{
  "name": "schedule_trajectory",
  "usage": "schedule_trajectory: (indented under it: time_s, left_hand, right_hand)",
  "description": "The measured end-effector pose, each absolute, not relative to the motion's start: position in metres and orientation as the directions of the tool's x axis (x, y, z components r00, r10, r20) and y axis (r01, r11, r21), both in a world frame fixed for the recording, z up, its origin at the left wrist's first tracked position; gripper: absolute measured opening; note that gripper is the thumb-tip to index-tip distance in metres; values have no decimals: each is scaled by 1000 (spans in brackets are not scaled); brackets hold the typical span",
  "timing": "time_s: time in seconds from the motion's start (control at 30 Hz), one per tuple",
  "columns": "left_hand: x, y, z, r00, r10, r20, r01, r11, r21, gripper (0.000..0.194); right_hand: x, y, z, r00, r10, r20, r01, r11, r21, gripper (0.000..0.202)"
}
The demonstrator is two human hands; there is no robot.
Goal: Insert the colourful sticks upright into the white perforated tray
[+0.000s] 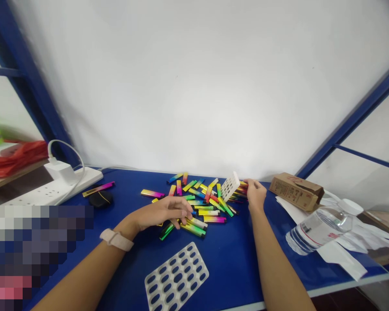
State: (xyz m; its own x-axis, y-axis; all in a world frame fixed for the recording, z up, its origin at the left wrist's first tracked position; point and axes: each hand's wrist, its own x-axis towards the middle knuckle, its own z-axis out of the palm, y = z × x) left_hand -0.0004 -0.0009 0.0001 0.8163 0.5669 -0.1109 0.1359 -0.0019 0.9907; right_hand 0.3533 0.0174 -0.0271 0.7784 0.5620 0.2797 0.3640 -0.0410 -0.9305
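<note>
My left hand (170,211) reaches over the near side of a loose pile of shiny, gradient-coloured rectangular cases, like lighter shells. Its fingers are bent down and closed around a case, partly hidden beneath them. At the pile's right edge, my right hand (256,195) pinches yellowish cases (242,190) beside a white holed tray (230,186) that stands tilted on edge. How far these cases go into that tray is hidden. Nearer to me, a second white tray (178,276) with rows of oval holes lies flat. Close to my left fingers is a yellow-green case (192,230).
A black mouse-like object (101,199) and a single case (99,189) lie left, near a white power strip (56,185) with a plugged-in charger. On the right are a brown carton (296,191), a water bottle (324,226) on its side and white plastic sheets. A wall rises behind.
</note>
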Motion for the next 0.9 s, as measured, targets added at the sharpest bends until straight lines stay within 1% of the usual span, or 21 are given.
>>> schedule_trajectory:
  time_s: [0.33, 0.5, 0.73, 0.9]
  left_hand:
    - [0, 0, -1, 816, 568, -105, 134, -9, 991, 29]
    - [0, 0, -1, 813, 571, -109, 141, -11, 990, 29]
    - [1, -1, 0, 811, 575, -109, 137, -5, 991, 30]
    - [1, -1, 1, 810, 576, -113, 142, -6, 990, 32]
  right_hand:
    - [346, 7, -17, 794, 545, 269, 373, -87, -924, 29]
    - [343, 5, -15, 786, 546, 290, 410, -108, -906, 29]
    - [346, 7, -17, 737, 577, 351, 513, -141, -846, 38]
    - [352, 10, -22, 720, 592, 362, 545, -159, -823, 26]
